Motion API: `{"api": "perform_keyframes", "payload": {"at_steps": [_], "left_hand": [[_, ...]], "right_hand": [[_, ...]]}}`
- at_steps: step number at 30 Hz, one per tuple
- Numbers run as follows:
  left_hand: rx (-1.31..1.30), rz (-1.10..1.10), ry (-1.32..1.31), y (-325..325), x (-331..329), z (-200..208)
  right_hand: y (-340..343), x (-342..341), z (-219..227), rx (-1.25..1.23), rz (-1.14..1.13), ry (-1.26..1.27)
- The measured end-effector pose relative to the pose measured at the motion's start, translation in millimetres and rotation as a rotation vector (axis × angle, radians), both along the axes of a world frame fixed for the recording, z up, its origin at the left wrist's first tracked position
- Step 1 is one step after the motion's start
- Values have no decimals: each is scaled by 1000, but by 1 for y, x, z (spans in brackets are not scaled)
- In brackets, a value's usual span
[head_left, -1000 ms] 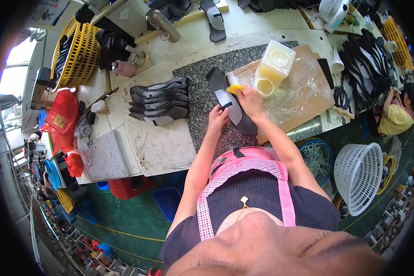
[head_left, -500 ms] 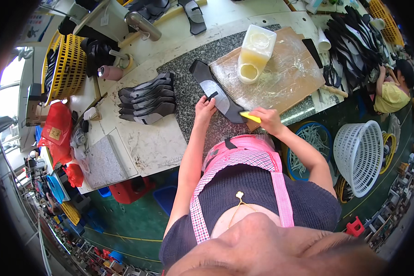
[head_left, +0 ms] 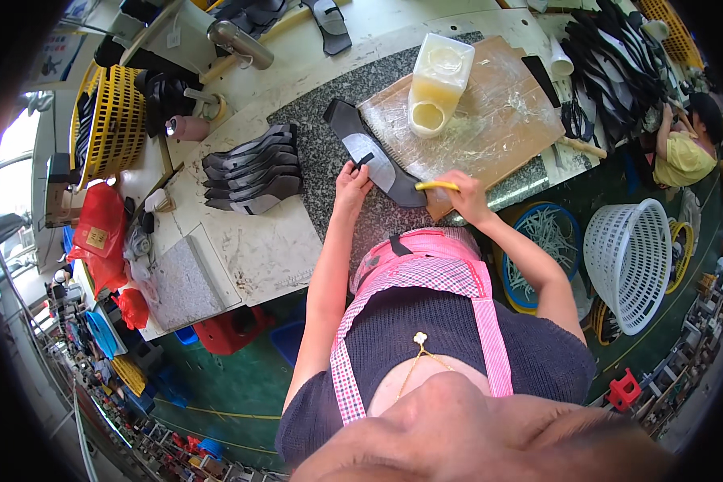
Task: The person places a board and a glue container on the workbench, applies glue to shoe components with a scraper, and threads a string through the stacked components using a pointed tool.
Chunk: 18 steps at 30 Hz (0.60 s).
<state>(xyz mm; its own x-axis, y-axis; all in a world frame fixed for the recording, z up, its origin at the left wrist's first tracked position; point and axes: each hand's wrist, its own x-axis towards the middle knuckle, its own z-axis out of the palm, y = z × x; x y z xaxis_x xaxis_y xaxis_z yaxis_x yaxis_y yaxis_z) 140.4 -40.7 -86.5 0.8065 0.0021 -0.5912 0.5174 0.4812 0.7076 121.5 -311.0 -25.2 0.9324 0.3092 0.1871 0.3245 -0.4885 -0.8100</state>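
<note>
A flat, bent black-and-grey piece, with a small black tab on its pale middle, lies slantwise on the speckled stone slab. My left hand has its fingers closed on the near left edge, beside the tab. In my right hand is a flat yellow tool, pinched, its tip over the piece's dark right end. Beyond the piece, a brown board smeared with whitish residue bears a translucent container with a round opening and yellowish contents.
Similar pieces lie in an overlapping stack on the left. Black strips are heaped at the far right. A yellow basket stands at the far left. A white basket is off the table's right side, near another person.
The yellow tool has turned from broad side showing to edge-on, and my right hand has shifted slightly left and up. My left hand keeps its hold; the whole view has shifted slightly.
</note>
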Motion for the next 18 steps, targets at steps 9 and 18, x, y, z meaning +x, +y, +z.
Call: {"api": "perform_keyframes", "payload": {"at_steps": [9,18], "left_hand": [[-53,-31,-5,-2,2,6],[-134,-32,-76,4,-4,7]], "right_hand": [[91,39,-16,216,-306,-97],[19,52,25,-25,-310,-203]]}}
